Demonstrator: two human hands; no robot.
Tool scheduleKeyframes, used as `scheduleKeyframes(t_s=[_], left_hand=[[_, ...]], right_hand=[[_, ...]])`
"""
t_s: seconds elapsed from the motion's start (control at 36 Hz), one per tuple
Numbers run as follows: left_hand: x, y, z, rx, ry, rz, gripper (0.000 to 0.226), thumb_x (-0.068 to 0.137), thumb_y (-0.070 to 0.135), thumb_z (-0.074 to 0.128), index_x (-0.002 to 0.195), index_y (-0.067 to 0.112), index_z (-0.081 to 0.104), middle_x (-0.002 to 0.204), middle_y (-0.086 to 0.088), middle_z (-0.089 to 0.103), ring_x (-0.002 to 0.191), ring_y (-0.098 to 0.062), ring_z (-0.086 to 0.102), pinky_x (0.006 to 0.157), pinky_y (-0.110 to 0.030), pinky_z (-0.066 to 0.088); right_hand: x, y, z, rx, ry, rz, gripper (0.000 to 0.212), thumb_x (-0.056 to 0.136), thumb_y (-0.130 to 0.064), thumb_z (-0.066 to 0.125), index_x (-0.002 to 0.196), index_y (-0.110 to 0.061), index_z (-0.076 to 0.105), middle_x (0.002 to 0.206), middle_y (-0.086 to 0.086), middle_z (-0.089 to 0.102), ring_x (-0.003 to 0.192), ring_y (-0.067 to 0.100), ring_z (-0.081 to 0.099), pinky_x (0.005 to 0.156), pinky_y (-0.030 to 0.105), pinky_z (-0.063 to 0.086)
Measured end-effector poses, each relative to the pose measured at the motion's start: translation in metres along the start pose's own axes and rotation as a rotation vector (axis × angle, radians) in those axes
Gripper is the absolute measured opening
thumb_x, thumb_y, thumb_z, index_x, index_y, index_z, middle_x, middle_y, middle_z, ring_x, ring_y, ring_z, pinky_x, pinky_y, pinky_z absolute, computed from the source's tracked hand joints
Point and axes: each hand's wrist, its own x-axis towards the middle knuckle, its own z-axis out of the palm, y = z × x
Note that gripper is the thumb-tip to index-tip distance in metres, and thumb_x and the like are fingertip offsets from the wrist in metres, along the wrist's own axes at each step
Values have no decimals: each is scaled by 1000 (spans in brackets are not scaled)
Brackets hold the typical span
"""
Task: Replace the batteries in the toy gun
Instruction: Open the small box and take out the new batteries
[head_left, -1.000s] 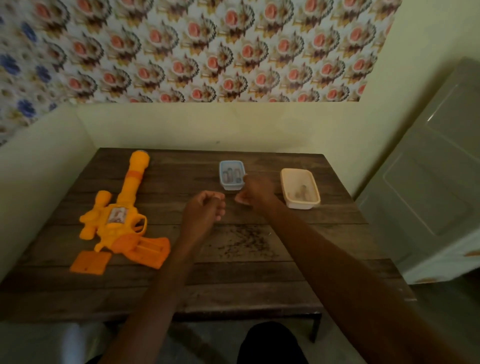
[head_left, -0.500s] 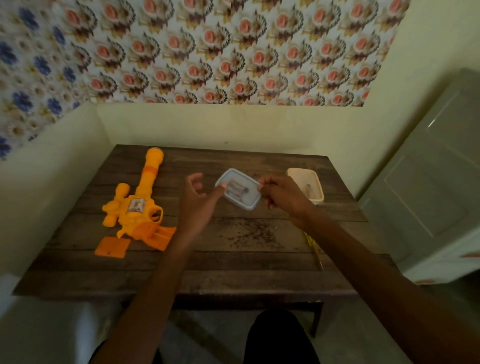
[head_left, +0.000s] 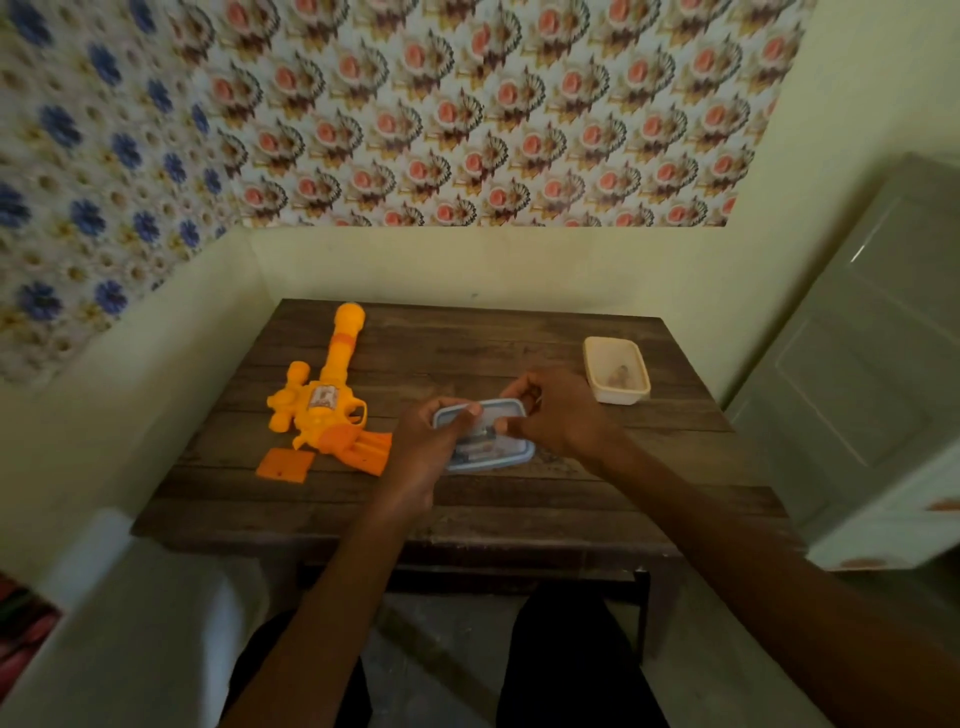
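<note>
A yellow-and-orange toy gun (head_left: 324, 400) lies on the left part of the dark wooden table (head_left: 519, 499), barrel pointing to the far wall. Its orange battery cover (head_left: 284, 465) lies loose in front of it. A small blue-rimmed clear box (head_left: 488, 441) with batteries inside is held over the table's middle. My left hand (head_left: 431, 441) grips its left side with the thumb on the rim. My right hand (head_left: 550, 415) holds its right side, thumb and fingers pinching over the top.
A cream plastic box (head_left: 615, 370) with something small inside sits at the table's far right. Pale walls close in on the left and behind. A grey-green cabinet (head_left: 872, 374) stands to the right. My dark-trousered knees are under the near edge.
The blue box went from the table's far middle into both hands and came nearer to me. The head camera tilted, so the table sits lower and smaller in view.
</note>
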Motion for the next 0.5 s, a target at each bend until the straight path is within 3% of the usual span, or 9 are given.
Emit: scheduleKeyframes(t_s=[0.11, 0.31, 0.39, 0.5], left_hand=[[-3, 1, -1, 10, 45, 17, 8, 86, 20, 71, 80, 24, 67, 82, 0, 69, 79, -18, 65, 72, -33, 54], [-9, 0, -5, -9, 71, -9, 3, 86, 23, 70, 85, 20, 70, 86, -6, 72, 82, -23, 68, 73, -35, 56], [-15, 4, -10, -197, -59, -123, 28, 89, 27, 65, 107, 5, 70, 103, -16, 72, 86, -27, 70, 72, -32, 58], [-18, 18, -20, -341, -328, -308, 53, 89, 49, 55, 122, 9, 66, 118, -14, 69, 108, -30, 66, 97, -44, 51]], right_hand=[[-1, -3, 13, -71, 130, -29, 27, 74, -24, 79, 94, -26, 60, 95, -6, 62, 86, 9, 58, 73, 27, 52], [0, -9, 13, -113, 131, -117, 30, 75, -20, 78, 97, -24, 59, 96, -7, 53, 88, 8, 53, 72, 25, 46], [3, -16, -2, -94, 67, -194, 27, 73, -16, 79, 96, -21, 66, 87, -11, 57, 75, 1, 52, 67, 21, 44], [8, -20, -16, -71, -31, -305, 28, 73, -13, 79, 99, -20, 71, 95, -2, 71, 87, 12, 66, 80, 29, 54]])
